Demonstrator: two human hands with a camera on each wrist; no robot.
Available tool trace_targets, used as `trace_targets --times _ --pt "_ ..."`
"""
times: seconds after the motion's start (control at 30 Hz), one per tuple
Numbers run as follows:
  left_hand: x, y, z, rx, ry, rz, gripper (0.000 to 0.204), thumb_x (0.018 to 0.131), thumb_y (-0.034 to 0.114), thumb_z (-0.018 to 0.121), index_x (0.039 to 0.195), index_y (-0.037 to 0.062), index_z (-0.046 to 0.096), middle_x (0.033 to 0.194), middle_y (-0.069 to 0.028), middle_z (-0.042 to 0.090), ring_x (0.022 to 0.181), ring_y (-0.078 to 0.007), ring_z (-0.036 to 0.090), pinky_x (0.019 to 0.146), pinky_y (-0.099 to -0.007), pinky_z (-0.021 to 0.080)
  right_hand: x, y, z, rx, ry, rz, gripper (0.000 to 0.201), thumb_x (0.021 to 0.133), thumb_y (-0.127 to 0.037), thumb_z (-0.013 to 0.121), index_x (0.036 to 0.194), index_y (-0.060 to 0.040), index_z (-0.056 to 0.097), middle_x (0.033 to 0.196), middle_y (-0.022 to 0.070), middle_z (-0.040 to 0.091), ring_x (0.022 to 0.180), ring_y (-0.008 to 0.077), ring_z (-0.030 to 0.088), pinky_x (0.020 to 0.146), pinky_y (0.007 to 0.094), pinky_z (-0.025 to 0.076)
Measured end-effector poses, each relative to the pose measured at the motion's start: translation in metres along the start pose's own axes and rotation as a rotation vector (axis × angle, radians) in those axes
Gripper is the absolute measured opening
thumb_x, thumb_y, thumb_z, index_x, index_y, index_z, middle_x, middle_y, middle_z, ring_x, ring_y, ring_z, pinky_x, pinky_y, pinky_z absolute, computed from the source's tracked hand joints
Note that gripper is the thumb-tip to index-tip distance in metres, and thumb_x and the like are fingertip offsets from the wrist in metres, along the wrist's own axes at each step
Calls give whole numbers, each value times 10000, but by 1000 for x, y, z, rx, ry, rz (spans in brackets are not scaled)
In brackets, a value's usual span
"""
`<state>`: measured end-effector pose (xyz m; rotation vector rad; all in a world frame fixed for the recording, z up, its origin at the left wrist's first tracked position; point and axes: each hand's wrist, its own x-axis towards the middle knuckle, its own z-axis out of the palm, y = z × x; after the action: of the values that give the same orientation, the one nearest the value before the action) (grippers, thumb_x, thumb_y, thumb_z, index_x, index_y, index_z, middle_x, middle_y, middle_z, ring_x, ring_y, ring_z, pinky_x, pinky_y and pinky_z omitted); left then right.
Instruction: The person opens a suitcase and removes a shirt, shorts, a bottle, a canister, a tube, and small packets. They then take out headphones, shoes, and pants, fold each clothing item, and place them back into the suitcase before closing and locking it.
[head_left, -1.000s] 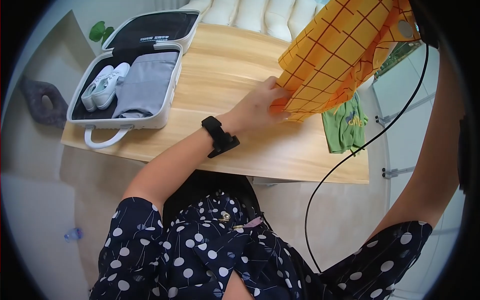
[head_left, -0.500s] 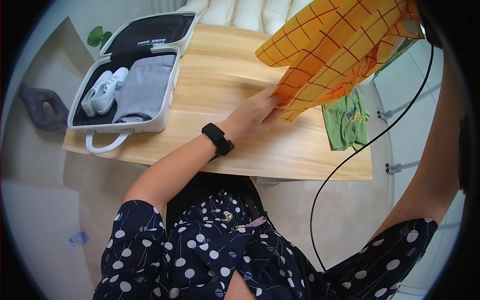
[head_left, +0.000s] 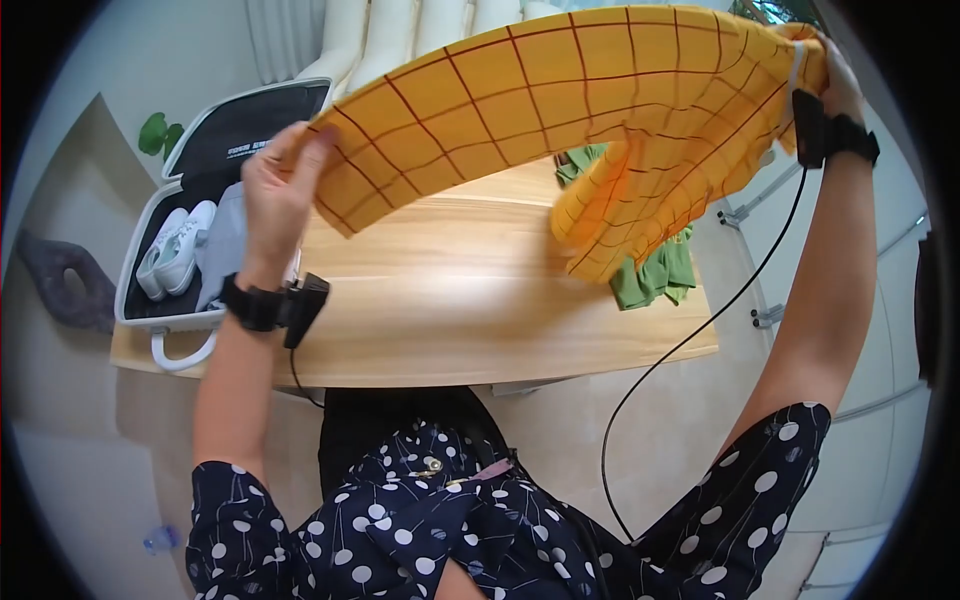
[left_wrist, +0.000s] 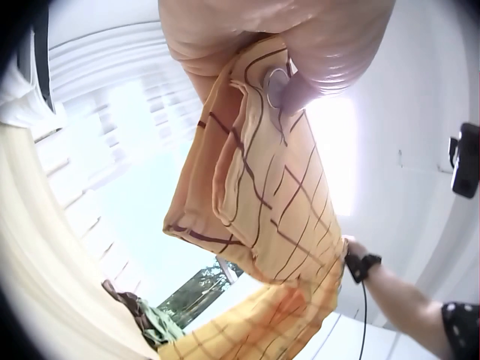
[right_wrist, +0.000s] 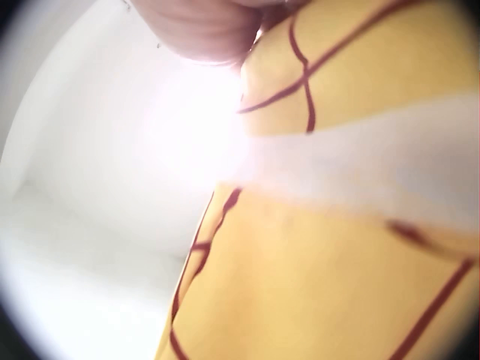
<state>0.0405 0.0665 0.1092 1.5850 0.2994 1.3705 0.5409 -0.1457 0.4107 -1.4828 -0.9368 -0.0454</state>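
Observation:
A yellow garment [head_left: 520, 95] with a dark red grid is stretched between my two hands above the table [head_left: 440, 300]. My left hand [head_left: 275, 200] pinches its left corner between thumb and fingers. In the left wrist view, a round pale button [left_wrist: 278, 88] shows by the thumb on the folded cloth [left_wrist: 270, 195]. My right hand [head_left: 842, 90] grips the raised right end, its fingers partly hidden. A white strip [right_wrist: 352, 161] crosses the yellow cloth in the right wrist view. Part of the garment hangs down in front of a green printed garment [head_left: 660, 280] on the table.
An open white suitcase [head_left: 128, 290] at the table's left holds white shoes [head_left: 180, 250] and folded grey clothing [head_left: 222, 250]. Black cables [head_left: 680, 345] trail from the wrist cameras. Pale cushions [head_left: 390, 35] line the far side; a grey neck pillow [head_left: 70, 285] lies left.
My left hand has moved left and up, drawing one end of the yellow garment out wide. The right hand has come further into the head view.

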Motion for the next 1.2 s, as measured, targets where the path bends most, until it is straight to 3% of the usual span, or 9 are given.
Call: trace_targets --times 0.17,0.37,0.5,0.57,0.63,0.83,0.93,1.07,1.2 --pt "32 32 -38 62 -106 -106 187 857 140 665 994 12 671 895 -5 672 804 -55 597 745 -191 465 -21 50 5 171 -17 110 343 946 -299 497 1142 -24 558 1050 82 626 953 187 620 859 303 495" --pt "70 63 -79 157 -121 -95 219 858 143 660 1036 15 655 945 -33 675 834 -80 620 774 -218 497 -68 121 22 331 -329 101 350 954 -292 471 1185 -35 527 1106 66 603 1005 160 587 883 316 467" --pt "83 75 -93 131 -145 -154 232 865 157 652 1049 15 650 957 -36 669 831 -87 624 772 -224 505 -129 196 59 220 -347 420 215 946 -271 494 1080 -115 555 1006 18 602 873 139 594 797 302 495" --pt "82 76 -94 272 -117 -201 224 866 158 647 1046 24 655 946 -36 667 821 -89 626 750 -219 510 -152 256 69 159 -543 456 166 933 -253 524 1029 -122 553 962 -4 592 835 133 593 736 299 511" --pt "78 78 -90 367 -141 -182 217 869 153 642 1046 29 657 937 -35 667 813 -88 626 742 -218 512 -197 264 93 56 -561 623 167 913 -248 556 1014 -115 559 946 -7 598 815 119 599 700 287 514" --pt "82 106 -67 589 -215 -98 199 880 148 621 1043 43 664 910 -28 667 796 -81 627 714 -217 521 -239 289 117 -220 -834 706 188 884 -240 570 982 -80 575 874 29 620 797 137 621 703 284 503" --pt "87 117 -57 608 -264 -59 192 889 155 609 1043 55 667 903 -23 667 794 -75 628 706 -215 524 -239 290 131 -720 -531 -67 346 842 -242 635 1077 -6 540 1019 163 594 962 254 583 833 340 460" --pt "105 125 -52 671 -371 23 210 902 180 594 1075 79 657 929 -15 663 808 -73 636 702 -210 533 -260 187 187 -153 -509 -480 533 765 -292 744 1136 15 517 1134 184 558 1041 300 546 888 377 434" --pt "115 131 -63 728 -380 55 225 908 206 591 1098 100 651 967 -5 654 836 -71 639 719 -203 531 -270 183 220 -175 -603 -616 516 772 -272 737 1155 -1 522 1059 166 589 981 300 571 845 359 450"
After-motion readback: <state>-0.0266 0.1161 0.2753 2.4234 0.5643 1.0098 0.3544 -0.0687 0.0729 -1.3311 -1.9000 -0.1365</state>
